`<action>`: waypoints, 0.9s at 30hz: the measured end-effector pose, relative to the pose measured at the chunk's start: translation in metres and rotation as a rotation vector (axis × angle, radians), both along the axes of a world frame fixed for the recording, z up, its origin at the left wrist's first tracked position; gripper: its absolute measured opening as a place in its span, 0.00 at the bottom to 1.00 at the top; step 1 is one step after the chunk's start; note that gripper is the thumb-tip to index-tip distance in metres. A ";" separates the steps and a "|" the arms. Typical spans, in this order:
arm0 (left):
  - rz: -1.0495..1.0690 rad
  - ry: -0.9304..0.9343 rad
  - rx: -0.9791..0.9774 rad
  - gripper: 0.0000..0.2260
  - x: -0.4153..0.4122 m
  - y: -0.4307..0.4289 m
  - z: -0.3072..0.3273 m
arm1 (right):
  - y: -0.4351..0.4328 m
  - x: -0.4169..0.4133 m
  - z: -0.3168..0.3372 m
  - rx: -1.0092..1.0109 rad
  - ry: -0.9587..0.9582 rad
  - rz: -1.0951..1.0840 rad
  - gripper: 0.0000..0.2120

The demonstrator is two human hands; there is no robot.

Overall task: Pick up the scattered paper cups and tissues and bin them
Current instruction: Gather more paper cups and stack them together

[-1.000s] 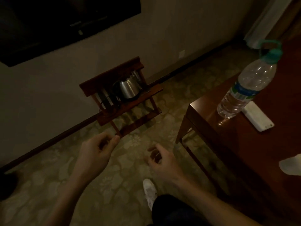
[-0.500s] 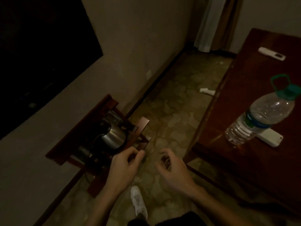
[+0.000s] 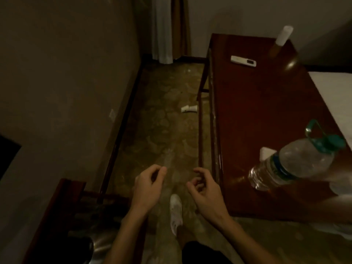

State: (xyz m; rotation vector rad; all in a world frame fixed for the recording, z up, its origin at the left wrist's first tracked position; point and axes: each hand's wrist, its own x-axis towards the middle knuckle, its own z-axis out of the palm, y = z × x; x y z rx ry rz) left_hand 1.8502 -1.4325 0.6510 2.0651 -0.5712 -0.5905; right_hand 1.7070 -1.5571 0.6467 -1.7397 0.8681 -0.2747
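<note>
Two white paper cups [image 3: 189, 109] lie on their sides, touching, on the patterned floor ahead, close to the table's leg. My left hand [image 3: 149, 185] and my right hand [image 3: 204, 189] hang in front of me over the floor, well short of the cups. Both hands are empty, with the fingers loosely curled and apart. A white tissue [image 3: 266, 152] shows on the table behind the water bottle, partly hidden by it. No bin is in view.
A dark wooden table [image 3: 247, 115] fills the right side, carrying a water bottle [image 3: 297, 164], a white remote [image 3: 243, 61] and a lamp base [image 3: 280, 44]. A wooden rack with a kettle [image 3: 95, 246] stands at the lower left by the wall. Curtains [image 3: 163, 29] hang at the far end.
My view has swung to the right, along the passage between wall and table. The rack and kettle slid to the lower left, and the floor cups came into sight. Both hands stayed empty.
</note>
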 end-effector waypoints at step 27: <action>-0.323 0.159 0.357 0.12 0.515 -0.505 -0.111 | -0.396 0.489 -0.118 0.408 0.283 -0.417 0.12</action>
